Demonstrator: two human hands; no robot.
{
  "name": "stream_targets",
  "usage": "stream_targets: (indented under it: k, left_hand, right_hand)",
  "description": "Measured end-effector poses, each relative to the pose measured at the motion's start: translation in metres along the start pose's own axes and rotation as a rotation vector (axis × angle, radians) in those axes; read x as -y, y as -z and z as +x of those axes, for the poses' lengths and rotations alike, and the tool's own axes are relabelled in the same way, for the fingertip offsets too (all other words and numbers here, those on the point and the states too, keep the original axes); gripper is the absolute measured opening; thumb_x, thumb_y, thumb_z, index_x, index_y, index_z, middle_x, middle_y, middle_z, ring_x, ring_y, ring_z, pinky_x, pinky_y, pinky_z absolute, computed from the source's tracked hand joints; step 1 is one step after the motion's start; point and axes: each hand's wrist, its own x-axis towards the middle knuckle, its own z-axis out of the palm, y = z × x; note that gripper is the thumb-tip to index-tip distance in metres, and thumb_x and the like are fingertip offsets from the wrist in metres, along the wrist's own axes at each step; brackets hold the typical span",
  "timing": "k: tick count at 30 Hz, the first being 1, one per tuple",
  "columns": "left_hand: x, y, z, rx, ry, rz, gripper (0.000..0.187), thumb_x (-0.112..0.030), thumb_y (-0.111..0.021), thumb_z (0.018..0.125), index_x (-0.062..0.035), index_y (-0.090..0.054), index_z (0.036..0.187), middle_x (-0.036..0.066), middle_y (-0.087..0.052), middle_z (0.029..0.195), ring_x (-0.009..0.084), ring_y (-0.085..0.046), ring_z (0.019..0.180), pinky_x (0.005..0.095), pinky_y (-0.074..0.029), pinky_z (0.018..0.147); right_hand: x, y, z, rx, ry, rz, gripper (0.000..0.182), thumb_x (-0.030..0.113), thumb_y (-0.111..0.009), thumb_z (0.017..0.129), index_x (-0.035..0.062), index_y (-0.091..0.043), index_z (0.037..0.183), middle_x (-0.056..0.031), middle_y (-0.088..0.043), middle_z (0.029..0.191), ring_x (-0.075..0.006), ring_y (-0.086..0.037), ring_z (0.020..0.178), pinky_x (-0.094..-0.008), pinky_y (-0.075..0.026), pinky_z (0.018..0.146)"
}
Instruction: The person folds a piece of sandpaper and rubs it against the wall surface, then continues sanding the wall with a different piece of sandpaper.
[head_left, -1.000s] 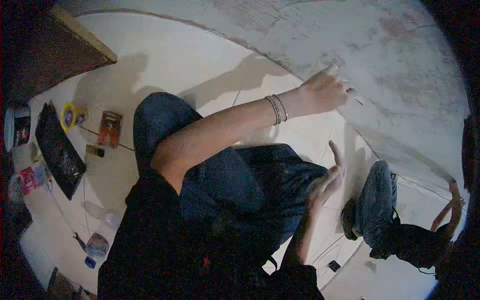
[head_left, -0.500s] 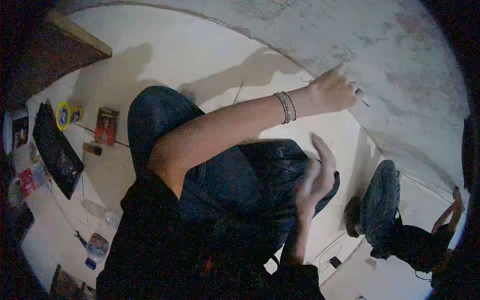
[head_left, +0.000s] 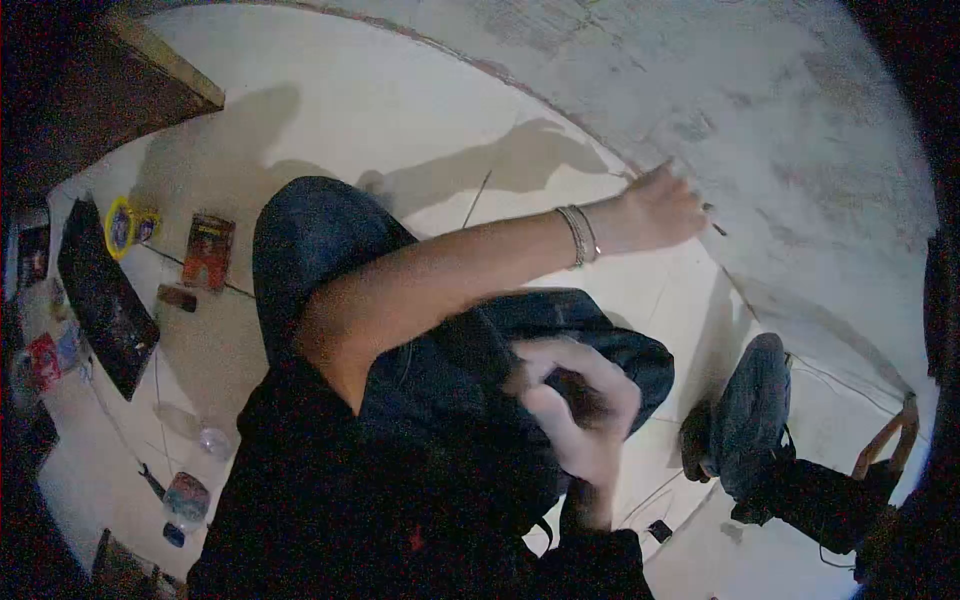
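My left hand (head_left: 660, 212), with metal bracelets (head_left: 578, 236) at its wrist, is stretched across to the rough pale wall (head_left: 780, 130). Its fingers are closed, and a small thin dark stick-like thing (head_left: 717, 228) sticks out by them, too blurred to name. My right hand (head_left: 605, 400) hovers over my dark trousers (head_left: 500, 400), thumb and fingers curved apart, smeared by motion, with nothing visible in it.
Another person (head_left: 770, 440) sits at the right, arms raised to the wall. On the tiled floor (head_left: 400, 80) at left lie a dark flat panel (head_left: 105, 305), a yellow tape-like ring (head_left: 120, 228), a red-and-black box (head_left: 209, 250) and a clear bottle (head_left: 186, 498).
My right hand has swung left across my lap, its fingers curling inward. My left hand has shifted slightly down along the wall, still closed.
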Motion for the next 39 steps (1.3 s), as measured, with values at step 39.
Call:
stream_targets:
  k: [39]
  left_hand:
    - [0.127,0.027,-0.028,0.203,0.288,-0.073,0.029,-0.016,-0.055,0.083,0.0011,-0.059,0.106,0.023,-0.064,0.099,0.0389,-0.061,0.098,0.0476,-0.048,0.084]
  right_hand:
    - [-0.102,-0.039,0.159,0.801,-0.165,-1.645,0.021,0.021,-0.069,0.072,0.0196,-0.072,0.092,-0.0003,-0.067,0.087,-0.0211,-0.061,0.073,-0.0459,-0.043,0.052]
